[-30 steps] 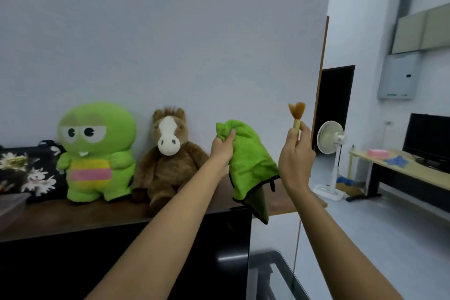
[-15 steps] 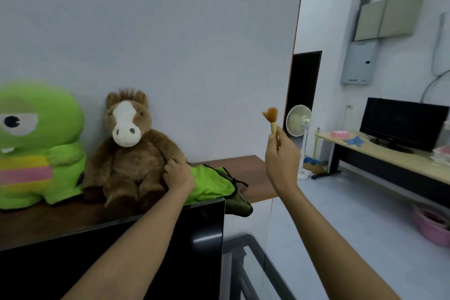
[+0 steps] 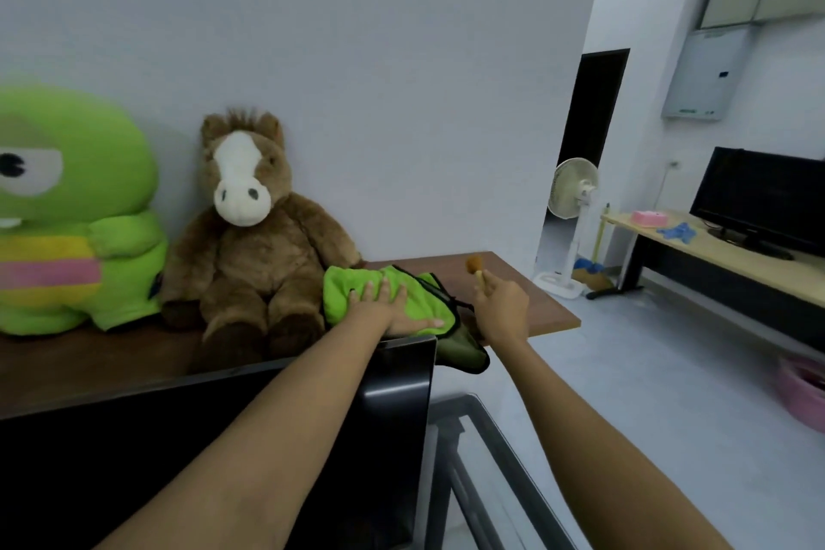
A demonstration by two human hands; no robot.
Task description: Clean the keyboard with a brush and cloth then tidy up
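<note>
A green cloth (image 3: 343,288) lies on the brown wooden shelf (image 3: 527,299), right beside the brown plush horse (image 3: 250,237). My left hand (image 3: 388,308) rests flat on top of the cloth, fingers spread. My right hand (image 3: 502,308) hovers just to the right of the cloth and pinches the handle of a small brush (image 3: 474,266) with orange-brown bristles pointing up and away. A corner of the cloth hangs over the shelf's front edge. No keyboard is in view.
A green plush creature (image 3: 67,214) sits left of the horse. A black monitor (image 3: 223,451) stands below my arms, in front of the shelf. Far right: a white standing fan (image 3: 571,201), a desk (image 3: 714,259) with a dark screen, a pink basin (image 3: 803,393) on the floor.
My left hand brought the cloth down from the air onto the shelf and now lies flat on it. My right hand lowered the brush toward the shelf.
</note>
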